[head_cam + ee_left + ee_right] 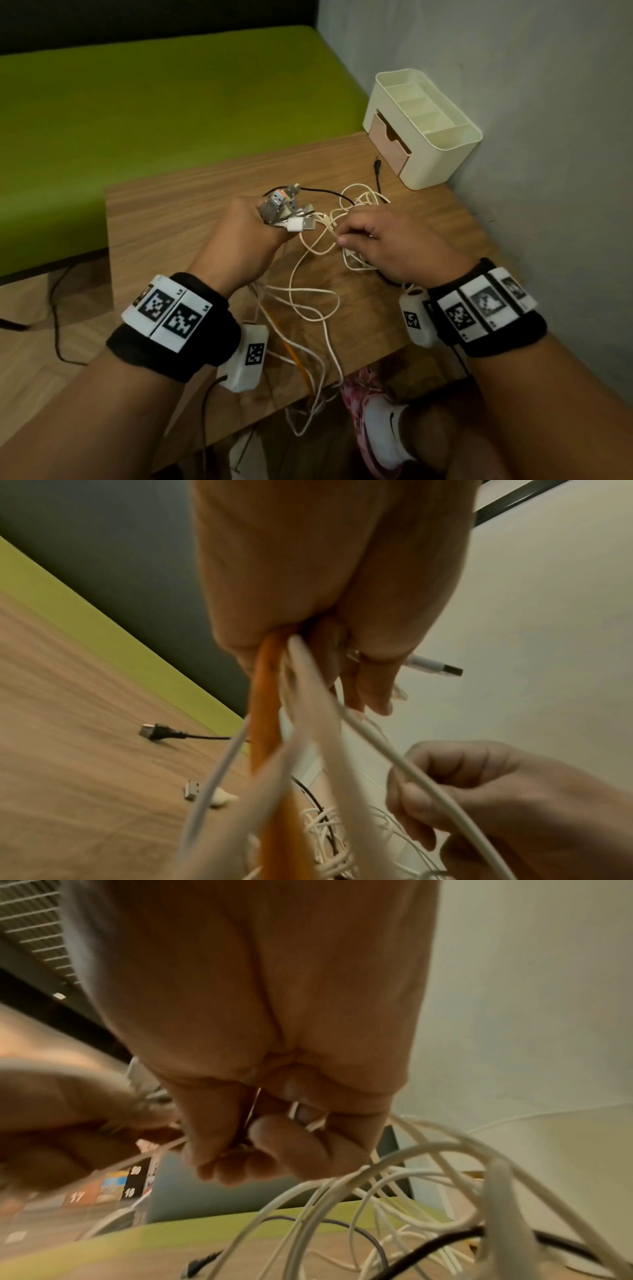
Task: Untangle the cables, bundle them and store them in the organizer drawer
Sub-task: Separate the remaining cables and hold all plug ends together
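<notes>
The left hand (239,233) is fisted around a gathered sheaf of connector ends (287,209), silver USB plugs poking up out of its grip, with several white cords and one orange cord (265,696) trailing down from the fist toward the near edge of the wooden surface (171,212). The right hand (387,240) pinches a single thin white cord (318,236) between thumb and fingertips, just beside the loose white tangle (359,202) lying on the surface between the hands and the cream plastic organizer (442,154). The step in hand looks like tracing one strand out of the knot. To do it well, keep the left grip firm so the collected ends do not slip back, and let the right pinch slide along the cord rather than tug, feeding loops open where they cross. A thin black cable (377,171) threads through the pile and could cinch if pulled hard. The organizer's pink drawer (390,144), at the far right corner, appears closed or nearly so and would need opening before anything is stored.
</notes>
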